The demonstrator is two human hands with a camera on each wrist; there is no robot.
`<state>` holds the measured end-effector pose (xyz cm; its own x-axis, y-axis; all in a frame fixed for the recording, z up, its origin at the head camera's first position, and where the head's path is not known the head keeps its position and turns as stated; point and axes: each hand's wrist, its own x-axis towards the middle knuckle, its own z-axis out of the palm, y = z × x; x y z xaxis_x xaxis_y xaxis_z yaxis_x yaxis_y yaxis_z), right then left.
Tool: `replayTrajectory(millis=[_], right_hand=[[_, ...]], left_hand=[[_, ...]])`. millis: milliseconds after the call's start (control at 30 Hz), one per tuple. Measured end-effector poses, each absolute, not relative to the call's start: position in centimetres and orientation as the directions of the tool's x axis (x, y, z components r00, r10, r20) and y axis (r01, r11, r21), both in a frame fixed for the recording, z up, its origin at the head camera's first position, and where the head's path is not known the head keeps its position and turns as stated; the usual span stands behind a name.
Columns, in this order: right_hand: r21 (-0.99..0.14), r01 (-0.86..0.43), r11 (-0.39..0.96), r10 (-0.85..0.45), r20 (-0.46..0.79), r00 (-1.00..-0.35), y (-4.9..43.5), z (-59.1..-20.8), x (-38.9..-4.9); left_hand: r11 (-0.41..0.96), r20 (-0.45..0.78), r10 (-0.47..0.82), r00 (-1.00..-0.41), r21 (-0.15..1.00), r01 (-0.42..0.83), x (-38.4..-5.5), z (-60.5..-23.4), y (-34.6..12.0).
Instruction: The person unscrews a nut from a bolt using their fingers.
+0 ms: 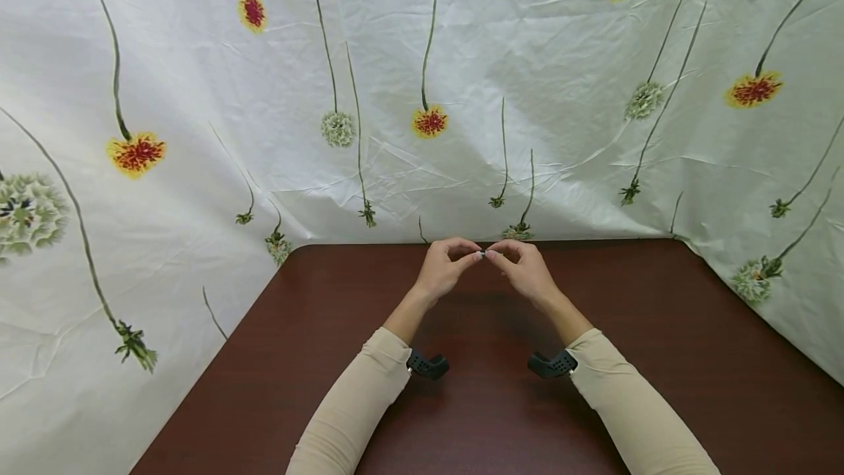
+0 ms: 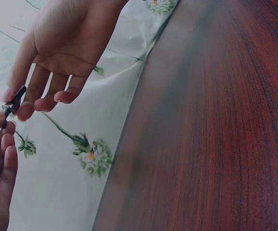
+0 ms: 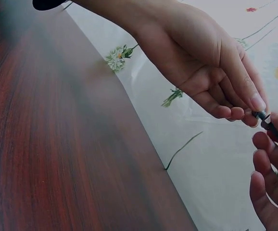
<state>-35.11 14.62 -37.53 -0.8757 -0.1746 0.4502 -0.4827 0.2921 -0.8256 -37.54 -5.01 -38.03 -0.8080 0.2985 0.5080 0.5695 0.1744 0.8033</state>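
Both hands meet fingertip to fingertip over the far part of the table. Between them is a small dark threaded bolt [image 3: 276,134] with a shiny metal nut [image 3: 265,123] on its shank. My left hand [image 1: 440,270] pinches one end of it between thumb and fingertips. The right hand [image 1: 526,270] has its thumb and fingertips on the other end, close beside the nut. In the left wrist view the bolt [image 2: 18,94] slants between the two hands, its middle partly covered by fingertips. The remaining fingers of both hands are loosely bent.
A dark red-brown wooden table [image 1: 488,416] lies under the forearms. A pale curtain [image 1: 389,167] printed with flowers hangs behind its far edge and along both sides. Dark bands sit on the left wrist [image 1: 428,365] and the right wrist [image 1: 552,365].
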Motion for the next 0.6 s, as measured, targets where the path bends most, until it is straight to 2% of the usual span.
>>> replayTrajectory(millis=[600], right_hand=[[-0.814, -0.494, 0.305, -0.172, 0.464, -0.869, 14.50, -37.52, -35.32]], left_hand=[[0.155, 0.519, 0.305, -0.799, 0.801, 0.579, -37.51, -37.96, -5.29]])
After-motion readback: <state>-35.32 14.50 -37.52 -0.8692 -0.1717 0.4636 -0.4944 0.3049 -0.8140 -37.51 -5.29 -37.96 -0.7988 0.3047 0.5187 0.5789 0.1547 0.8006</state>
